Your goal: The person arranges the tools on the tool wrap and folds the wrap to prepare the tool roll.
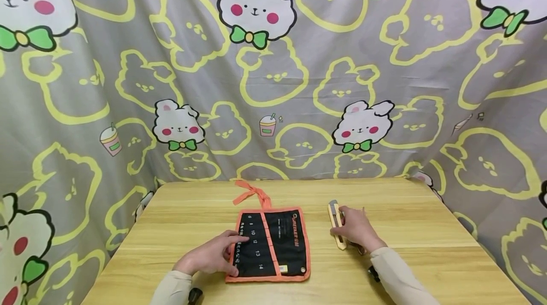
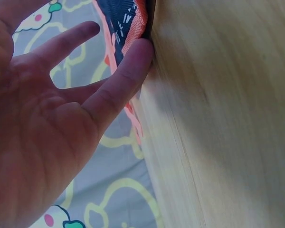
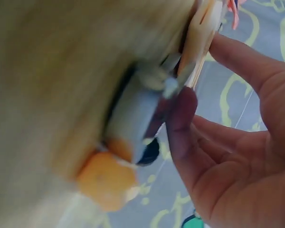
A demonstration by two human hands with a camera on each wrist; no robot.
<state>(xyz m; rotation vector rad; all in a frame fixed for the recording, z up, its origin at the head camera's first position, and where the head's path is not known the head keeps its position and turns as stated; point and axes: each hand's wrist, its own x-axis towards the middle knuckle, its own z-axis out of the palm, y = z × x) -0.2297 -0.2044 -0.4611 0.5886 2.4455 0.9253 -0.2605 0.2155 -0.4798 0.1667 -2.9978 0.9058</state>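
Observation:
A black tool pouch with orange trim and printed size numbers lies flat on the table. My left hand is at its left side, fingers spread over the edge; the thumb touches the orange border in the left wrist view. To the right of the pouch is a yellow utility knife with a grey end. My right hand pinches it between thumb and fingers along its sides. Beside that hand, a blurred grey object with an orange end shows in the right wrist view; its kind is unclear.
Orange tie straps trail from the pouch's far edge. The wooden table ends at a patterned grey curtain, which hangs behind it and along both sides.

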